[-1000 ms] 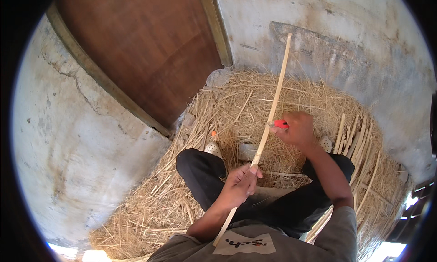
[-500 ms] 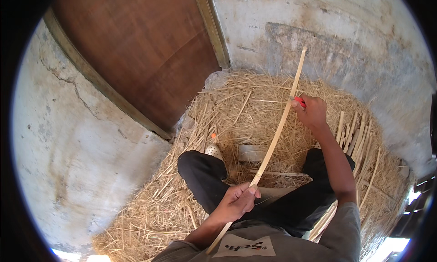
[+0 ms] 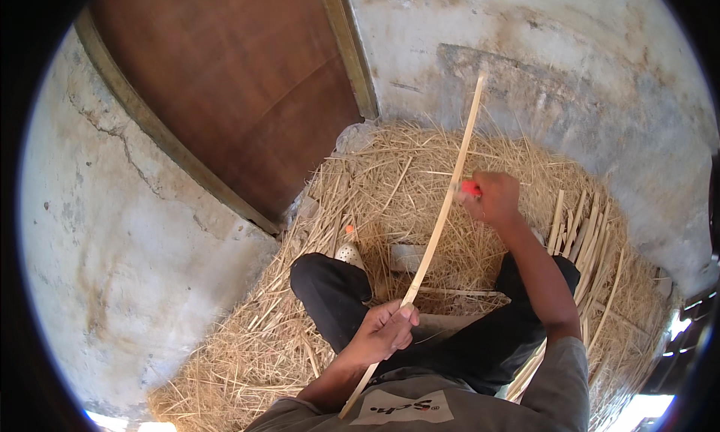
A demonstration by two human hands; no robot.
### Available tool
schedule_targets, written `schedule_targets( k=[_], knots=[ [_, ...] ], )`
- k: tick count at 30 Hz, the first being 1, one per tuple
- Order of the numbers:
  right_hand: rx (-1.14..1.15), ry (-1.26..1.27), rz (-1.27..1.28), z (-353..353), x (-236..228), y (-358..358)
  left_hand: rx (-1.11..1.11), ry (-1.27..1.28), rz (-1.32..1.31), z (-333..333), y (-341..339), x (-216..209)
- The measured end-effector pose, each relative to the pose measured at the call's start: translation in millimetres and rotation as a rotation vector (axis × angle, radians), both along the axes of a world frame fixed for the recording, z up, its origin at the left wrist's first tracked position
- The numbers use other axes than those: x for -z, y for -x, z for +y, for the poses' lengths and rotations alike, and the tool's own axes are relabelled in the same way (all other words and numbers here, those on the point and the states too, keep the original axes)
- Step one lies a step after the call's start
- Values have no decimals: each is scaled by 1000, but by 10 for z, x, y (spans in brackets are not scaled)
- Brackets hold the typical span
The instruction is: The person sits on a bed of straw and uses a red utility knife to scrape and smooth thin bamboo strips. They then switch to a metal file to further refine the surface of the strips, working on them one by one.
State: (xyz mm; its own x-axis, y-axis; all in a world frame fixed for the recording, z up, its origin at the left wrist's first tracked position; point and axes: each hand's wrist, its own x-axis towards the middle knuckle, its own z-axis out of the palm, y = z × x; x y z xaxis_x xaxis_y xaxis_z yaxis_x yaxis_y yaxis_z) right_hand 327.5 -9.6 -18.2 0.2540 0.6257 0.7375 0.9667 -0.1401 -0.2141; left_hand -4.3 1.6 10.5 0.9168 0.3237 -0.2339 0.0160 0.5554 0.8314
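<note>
A brown wooden door and pale, cracked plaster walls fill the far side; below them the floor is buried under a wide bed of straw. A row of cut pale strips lies on the straw at its right edge. The person sits in the middle, dark trousers bent at the knee.

A long pale cane strip slants from the lap up toward the wall, slightly bowed; it looks light, springy and thin-edged, best gripped low and steadied further up. The left hand is closed around its lower part. The right hand is fisted on a small red-handled tool against the strip. No containers are visible.
</note>
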Motion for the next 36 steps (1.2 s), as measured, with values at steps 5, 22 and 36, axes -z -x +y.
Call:
schedule_targets(
  k=[5, 22, 36],
  knots=[
    [184, 78, -2, 11, -13, -490, 70, 14, 32, -7, 227, 49],
    [475, 280, -16, -104, 196, -1375, 138, -64, 213, 67, 929, 151],
    [291, 394, 510, -25, 2, -797, -255, -474, 169, 384, 55, 286]
  ],
)
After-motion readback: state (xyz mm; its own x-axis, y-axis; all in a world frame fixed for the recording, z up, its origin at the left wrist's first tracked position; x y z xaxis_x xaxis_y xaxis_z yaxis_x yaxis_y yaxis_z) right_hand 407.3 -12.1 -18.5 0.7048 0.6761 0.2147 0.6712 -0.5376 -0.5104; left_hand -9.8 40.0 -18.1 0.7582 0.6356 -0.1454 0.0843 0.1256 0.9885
